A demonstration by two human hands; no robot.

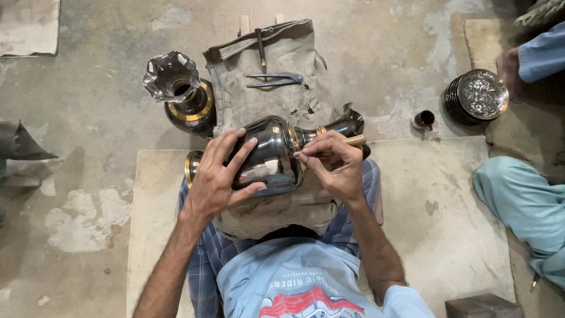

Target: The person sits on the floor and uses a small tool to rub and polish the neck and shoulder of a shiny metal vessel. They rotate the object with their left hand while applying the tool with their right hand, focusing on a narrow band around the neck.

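Observation:
A glossy black vase with gold bands (pixel 272 154) lies on its side across a grey cloth (pixel 276 212) on my lap. My left hand (pixel 219 175) is spread over its belly and holds it steady. My right hand (pixel 331 163) grips a thin tool with a wooden handle (pixel 355 140); its tip touches the gold band at the vase's shoulder. The vase's flared mouth (pixel 351 122) points to the right.
A second black vase with a fluted rim (pixel 179 88) stands upright at the back left. A compass-like tool (pixel 275 79) lies on grey cloth beyond. A small dark cup (pixel 424 119) and stacked engraved plates (pixel 477 96) sit right, near another person's hand (pixel 508 69).

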